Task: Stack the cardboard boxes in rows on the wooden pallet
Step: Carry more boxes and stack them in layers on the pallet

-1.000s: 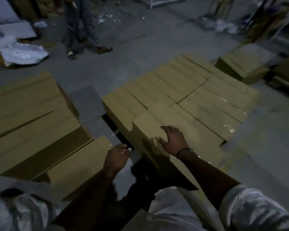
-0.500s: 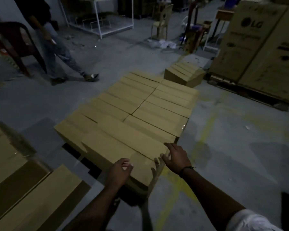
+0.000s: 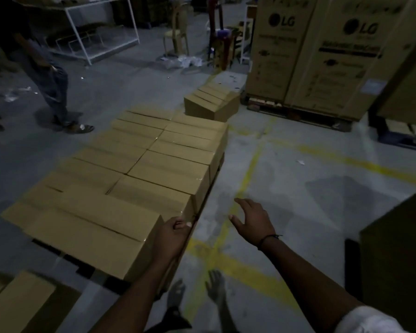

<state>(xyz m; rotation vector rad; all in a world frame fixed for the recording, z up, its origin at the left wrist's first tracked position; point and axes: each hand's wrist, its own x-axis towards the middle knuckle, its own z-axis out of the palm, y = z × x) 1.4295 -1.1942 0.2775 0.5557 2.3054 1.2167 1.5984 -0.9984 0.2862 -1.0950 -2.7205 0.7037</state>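
Brown cardboard boxes (image 3: 139, 164) lie flat in two long rows on a low wooden pallet (image 3: 82, 266), whose dark slats show under the near end. The nearest cardboard box (image 3: 87, 234) lies crosswise at the front. My left hand (image 3: 173, 235) sits against that box's right end, its fingers curled at the far corner. My right hand (image 3: 252, 222) hovers over the bare floor to the right of the pallet, fingers spread, holding nothing.
A small stack of boxes (image 3: 211, 102) sits beyond the pallet. Tall LG cartons (image 3: 298, 56) stand at the back right, and a large carton (image 3: 394, 260) at the near right. A person (image 3: 51, 80) stands to the left. More boxes (image 3: 17, 304) lie at the lower left.
My right hand has lifted off the nearest box and moved right, over the floor. My left hand has shifted to the box's right end. My view has swung to the right.
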